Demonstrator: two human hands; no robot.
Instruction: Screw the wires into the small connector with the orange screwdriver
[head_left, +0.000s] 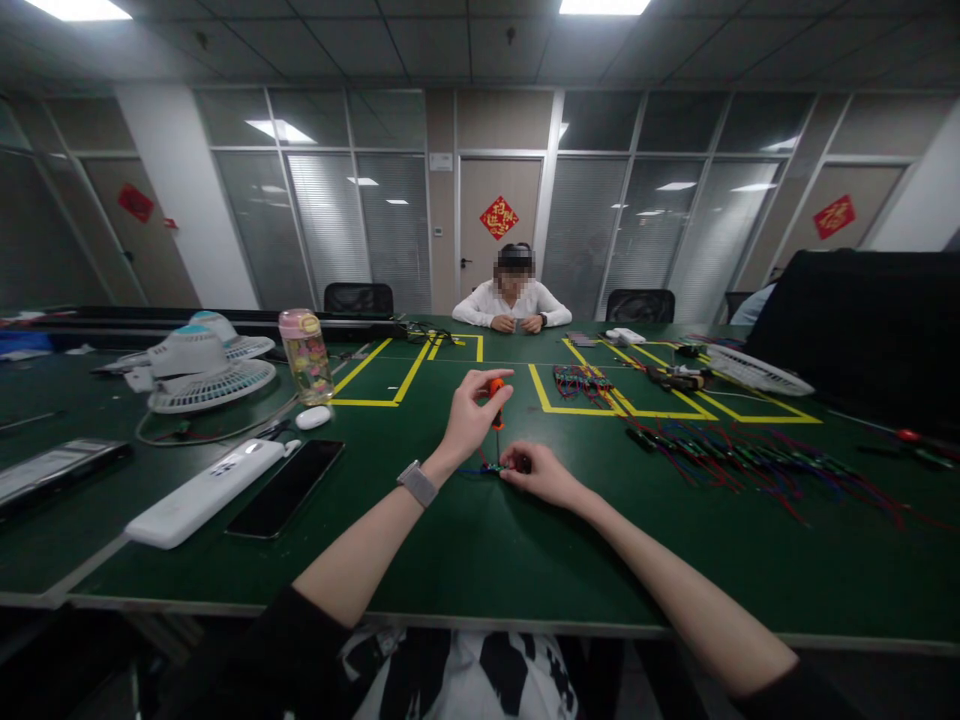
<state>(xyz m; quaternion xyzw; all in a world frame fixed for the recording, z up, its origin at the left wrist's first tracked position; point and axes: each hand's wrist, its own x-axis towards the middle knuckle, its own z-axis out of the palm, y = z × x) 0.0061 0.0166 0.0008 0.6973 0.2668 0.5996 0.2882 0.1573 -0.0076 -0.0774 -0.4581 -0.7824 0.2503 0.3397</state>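
Note:
In the head view, my left hand (474, 408) is closed around the orange and black handle of a screwdriver (497, 392). The screwdriver stands upright, its thin shaft pointing down at a small green circuit board (493, 468) on the table. Pinching the right end of that board is my right hand (541, 474), with its fingertips close to the screwdriver's tip. A dark round part shows beside those fingers; I cannot make out what it is. Blue and red wires come off the board to the left.
Many wired circuit boards (757, 455) lie to the right, near yellow tape outlines (577, 410). At left are a black phone (286, 488), a white oblong device (206, 492), a bottle (306, 360) and white fans (206, 370). A person (512, 300) sits across the green table (420, 570).

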